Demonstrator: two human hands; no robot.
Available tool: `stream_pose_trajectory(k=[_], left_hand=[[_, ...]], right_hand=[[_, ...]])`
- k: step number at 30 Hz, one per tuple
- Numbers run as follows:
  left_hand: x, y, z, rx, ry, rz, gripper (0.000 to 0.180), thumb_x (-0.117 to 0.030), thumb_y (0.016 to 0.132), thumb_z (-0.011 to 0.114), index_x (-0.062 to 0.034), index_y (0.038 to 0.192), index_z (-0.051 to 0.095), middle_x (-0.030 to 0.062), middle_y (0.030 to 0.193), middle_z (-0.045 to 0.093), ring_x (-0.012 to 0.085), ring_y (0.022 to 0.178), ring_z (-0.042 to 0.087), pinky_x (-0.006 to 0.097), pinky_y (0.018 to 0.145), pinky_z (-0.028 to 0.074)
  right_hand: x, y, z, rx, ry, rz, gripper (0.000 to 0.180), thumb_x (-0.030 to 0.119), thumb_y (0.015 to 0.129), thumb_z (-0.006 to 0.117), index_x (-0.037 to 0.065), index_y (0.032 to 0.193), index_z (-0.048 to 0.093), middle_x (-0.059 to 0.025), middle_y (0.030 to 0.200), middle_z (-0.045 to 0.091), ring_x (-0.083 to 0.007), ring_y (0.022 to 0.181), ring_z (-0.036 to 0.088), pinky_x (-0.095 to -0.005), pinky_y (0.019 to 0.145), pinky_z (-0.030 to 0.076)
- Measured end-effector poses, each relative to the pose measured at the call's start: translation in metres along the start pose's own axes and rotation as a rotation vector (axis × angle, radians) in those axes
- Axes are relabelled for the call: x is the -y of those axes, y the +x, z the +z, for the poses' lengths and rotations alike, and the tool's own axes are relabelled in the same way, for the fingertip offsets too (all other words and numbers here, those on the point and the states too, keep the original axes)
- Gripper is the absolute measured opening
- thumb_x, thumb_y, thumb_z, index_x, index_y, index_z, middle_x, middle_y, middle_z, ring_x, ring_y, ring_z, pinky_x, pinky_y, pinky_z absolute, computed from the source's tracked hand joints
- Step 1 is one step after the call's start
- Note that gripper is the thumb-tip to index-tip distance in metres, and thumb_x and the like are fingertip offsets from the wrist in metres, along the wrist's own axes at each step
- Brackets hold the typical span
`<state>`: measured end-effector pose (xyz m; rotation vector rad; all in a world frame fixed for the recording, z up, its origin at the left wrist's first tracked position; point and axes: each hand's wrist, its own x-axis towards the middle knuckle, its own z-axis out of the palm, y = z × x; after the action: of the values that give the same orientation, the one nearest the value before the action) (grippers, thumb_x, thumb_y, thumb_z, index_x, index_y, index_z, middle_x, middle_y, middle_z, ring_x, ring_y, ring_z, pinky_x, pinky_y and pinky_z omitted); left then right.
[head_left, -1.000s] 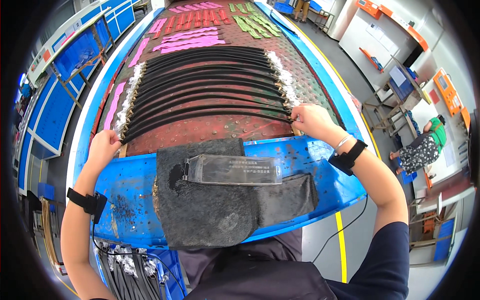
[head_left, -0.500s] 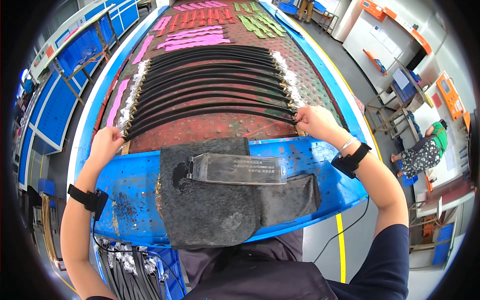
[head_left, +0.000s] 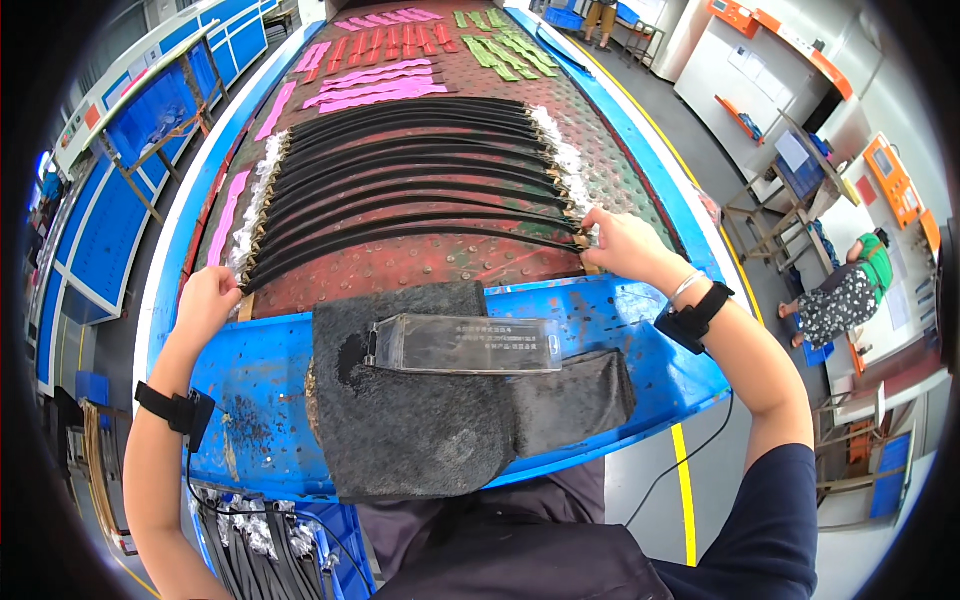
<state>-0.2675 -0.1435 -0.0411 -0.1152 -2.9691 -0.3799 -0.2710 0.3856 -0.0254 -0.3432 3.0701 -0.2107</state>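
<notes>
Nearest black strip (head_left: 420, 231) lies across the red bed (head_left: 400, 266), basically unmoved versus half a second ago; position looks settled. Left hand (head_left: 208, 303) pinches its left end; right hand (head_left: 630, 246) curls at the right end, can't tell if gripping.

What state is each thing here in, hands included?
Left hand: pinching the left end of the nearest black strap
Right hand: fingers at its right end, grip unclear
Nearest black strap: laid crosswise
Clear case: lying flat
Black cloth: spread under the case
Pink strips: laid out
Green strips: laid out
Blue bin: holding dark straps
</notes>
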Motion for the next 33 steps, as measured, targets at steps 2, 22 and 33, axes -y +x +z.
stream_pose_trajectory(k=[2, 22, 33], left_hand=[[0.0009, -0.0006, 0.0005, -0.004, -0.008, -0.001, 0.011, -0.01, 0.064, 0.058, 0.0009, 0.063, 0.055, 0.0165, 0.063, 0.055, 0.0315, 0.065, 0.057, 0.04, 0.061, 0.044], [-0.0007, -0.0006, -0.0003, -0.003, -0.008, 0.002, 0.011, -0.01, 0.063, 0.059, 0.0007, 0.063, 0.056, 0.0159, 0.063, 0.056, 0.0306, 0.065, 0.057, 0.039, 0.062, 0.044], [-0.0004, -0.0028, -0.0022, -0.008, -0.011, -0.004, 0.011, -0.01, 0.063, 0.06, -0.0003, 0.064, 0.056, 0.0143, 0.064, 0.055, 0.0293, 0.066, 0.057, 0.038, 0.061, 0.044]], right_hand=[[0.001, -0.0008, -0.0014, 0.0, -0.004, -0.001, 0.036, 0.021, 0.069, 0.063, 0.006, 0.1, 0.052, -0.0148, 0.077, 0.061, -0.0333, 0.08, 0.058, -0.0421, 0.071, 0.045], [-0.0057, 0.003, 0.0053, -0.034, -0.043, -0.013, 0.044, 0.026, 0.067, 0.067, 0.009, 0.106, 0.056, -0.0109, 0.071, 0.061, -0.0288, 0.072, 0.06, -0.0393, 0.065, 0.046], [-0.004, 0.0002, 0.0046, -0.048, -0.049, -0.021, 0.043, 0.024, 0.067, 0.065, 0.009, 0.106, 0.055, -0.0106, 0.072, 0.061, -0.0288, 0.073, 0.06, -0.0396, 0.065, 0.046]])
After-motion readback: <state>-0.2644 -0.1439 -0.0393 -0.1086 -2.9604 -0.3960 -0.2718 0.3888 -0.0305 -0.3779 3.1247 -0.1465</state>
